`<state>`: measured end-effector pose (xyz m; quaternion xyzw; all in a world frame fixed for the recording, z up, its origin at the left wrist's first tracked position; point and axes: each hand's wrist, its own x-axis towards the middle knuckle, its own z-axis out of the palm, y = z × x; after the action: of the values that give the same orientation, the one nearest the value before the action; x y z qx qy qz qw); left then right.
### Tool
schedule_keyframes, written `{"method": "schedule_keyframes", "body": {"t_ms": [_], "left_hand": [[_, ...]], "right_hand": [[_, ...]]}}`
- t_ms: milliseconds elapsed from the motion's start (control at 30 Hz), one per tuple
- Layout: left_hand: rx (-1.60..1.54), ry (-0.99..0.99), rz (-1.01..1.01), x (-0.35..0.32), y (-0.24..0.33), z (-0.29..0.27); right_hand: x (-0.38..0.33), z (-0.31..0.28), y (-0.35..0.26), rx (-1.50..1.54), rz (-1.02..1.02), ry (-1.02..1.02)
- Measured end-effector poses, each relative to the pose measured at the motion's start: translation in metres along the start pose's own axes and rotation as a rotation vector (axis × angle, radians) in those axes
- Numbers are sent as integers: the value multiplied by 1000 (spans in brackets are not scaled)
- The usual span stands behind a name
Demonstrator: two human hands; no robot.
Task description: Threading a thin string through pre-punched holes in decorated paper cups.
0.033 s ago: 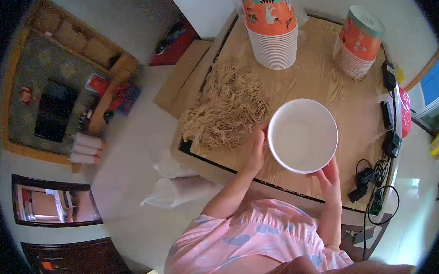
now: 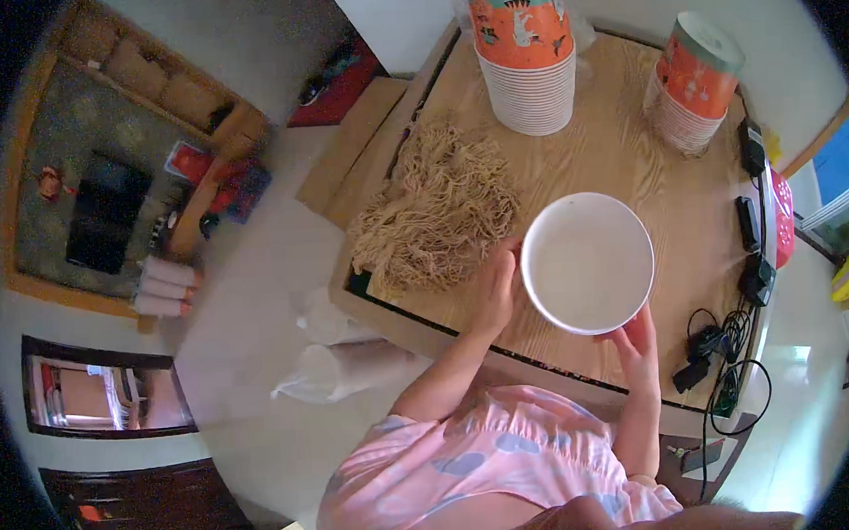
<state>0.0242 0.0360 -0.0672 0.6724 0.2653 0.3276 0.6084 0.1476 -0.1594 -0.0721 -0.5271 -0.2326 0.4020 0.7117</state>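
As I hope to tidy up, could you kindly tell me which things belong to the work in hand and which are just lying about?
In use, or likely so:
tub, held by left hand and right hand
tall stack
short stack
tan strands

Apparently just lying about:
cables
cardboard
white bag

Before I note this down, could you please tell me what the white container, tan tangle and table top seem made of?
White container: probably coated paper; smooth, with a thin, even edge. Tan tangle: perhaps dried noodles or fibre; dull, with fine crinkled strands. Table top: wood or wood-look laminate; fairly smooth, showing brown grain.
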Motion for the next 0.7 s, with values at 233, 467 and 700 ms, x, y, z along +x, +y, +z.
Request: {"method": "schedule_keyframes", "body": {"t_ms": [233, 467, 700], "left_hand": [[356, 203, 227, 27, -37, -40], [802, 385, 241, 29, -78, -113], [1069, 293, 440, 40, -53, -98]], "right_hand": [[-9, -1, 8, -104, -97, 387], [-29, -29, 27, -44, -353, 667], [-30, 10, 8, -448, -814, 683]]}}
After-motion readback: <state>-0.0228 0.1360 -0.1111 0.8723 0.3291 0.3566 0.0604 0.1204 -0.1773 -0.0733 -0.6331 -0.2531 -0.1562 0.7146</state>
